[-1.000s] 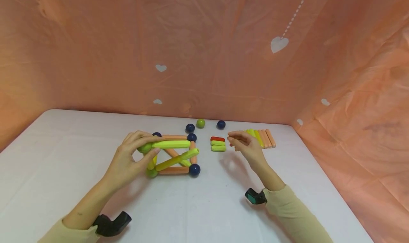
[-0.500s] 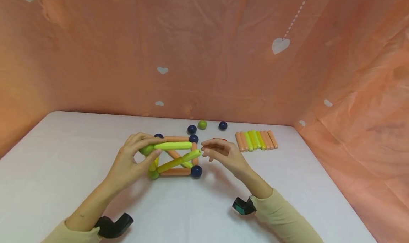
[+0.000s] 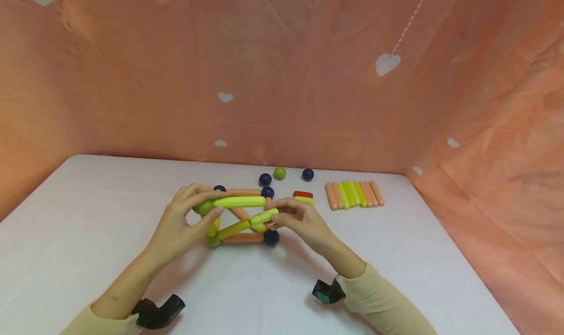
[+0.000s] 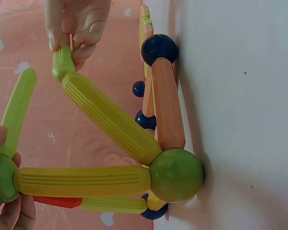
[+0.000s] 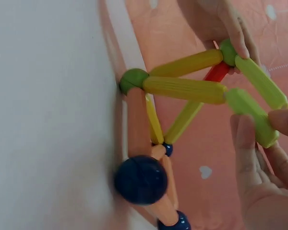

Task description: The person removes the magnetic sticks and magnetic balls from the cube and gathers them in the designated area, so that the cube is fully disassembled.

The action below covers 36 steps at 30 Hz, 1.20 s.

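Frame: rods and balls (image 3: 239,212) standing on the table (image 3: 260,286), between the two hands, left of the right hand and mostly right of the left hand.
Left hand (image 3: 187,217): clamped on the upper ball (image 3: 202,207), green, at the frame's raised left side; thumb and fingers close round it and touch the root of the upper rod (image 3: 240,201).
Upper rod: lime, reaching right from that ball, its right end free.
Right hand (image 3: 304,222): thumb and fingers together on the lime rod (image 3: 264,217), pinching its right end.
Lime rod: raised off the table, its left end meeting the yellow rod (image 3: 233,229).
Yellow rod: slanting up and right from the low ball (image 3: 213,241), green, at the near left corner.
Blue corners: near right ball (image 3: 271,237), just below the right hand's fingers; far right ball (image 3: 267,193); far left ball (image 3: 219,188), just beyond the left hand.
Red piece (image 4: 57,201): in the frame, running from the upper ball to another lime length.
Loose balls: one green (image 3: 279,173), two blue (image 3: 308,174), beyond the frame.
Loose rods: a row (image 3: 354,194) at far right; short red (image 3: 303,194) and lime ones just beyond the right hand.
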Tool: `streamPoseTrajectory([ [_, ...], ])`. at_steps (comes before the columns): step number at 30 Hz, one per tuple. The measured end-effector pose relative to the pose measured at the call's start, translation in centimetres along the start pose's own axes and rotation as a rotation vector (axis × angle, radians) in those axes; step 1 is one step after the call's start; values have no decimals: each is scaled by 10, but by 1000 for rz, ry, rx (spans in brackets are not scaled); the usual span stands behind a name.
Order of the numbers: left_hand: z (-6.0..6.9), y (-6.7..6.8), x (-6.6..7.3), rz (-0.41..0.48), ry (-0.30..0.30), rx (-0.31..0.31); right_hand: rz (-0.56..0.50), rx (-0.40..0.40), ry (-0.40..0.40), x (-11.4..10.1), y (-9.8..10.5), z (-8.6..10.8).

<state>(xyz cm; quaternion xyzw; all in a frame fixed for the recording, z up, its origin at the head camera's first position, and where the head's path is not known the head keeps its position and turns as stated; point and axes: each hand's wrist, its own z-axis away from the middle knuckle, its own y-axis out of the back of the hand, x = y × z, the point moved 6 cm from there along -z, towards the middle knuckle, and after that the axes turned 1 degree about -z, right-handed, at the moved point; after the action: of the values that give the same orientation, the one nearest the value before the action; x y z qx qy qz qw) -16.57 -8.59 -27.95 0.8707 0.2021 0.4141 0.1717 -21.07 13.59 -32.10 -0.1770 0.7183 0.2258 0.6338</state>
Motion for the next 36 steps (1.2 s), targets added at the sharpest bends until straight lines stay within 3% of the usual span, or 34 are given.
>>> streamPoseTrajectory([
  [3,0,0,0,2,4,-1,-19,31,-18,3,8,3],
  [8,1,-1,0,1,6,-5,-25,161,-67,12,36,13],
  [16,4,-5,-1,-10,1,-19,162,362,-276,47,79,29],
  [23,4,-3,-2,-18,10,-7,160,367,-298,55,90,17],
  [31,3,-3,-3,-15,7,-16,219,406,-419,66,100,13],
  [36,2,-2,-2,-8,12,-20,303,404,-399,63,102,10],
])
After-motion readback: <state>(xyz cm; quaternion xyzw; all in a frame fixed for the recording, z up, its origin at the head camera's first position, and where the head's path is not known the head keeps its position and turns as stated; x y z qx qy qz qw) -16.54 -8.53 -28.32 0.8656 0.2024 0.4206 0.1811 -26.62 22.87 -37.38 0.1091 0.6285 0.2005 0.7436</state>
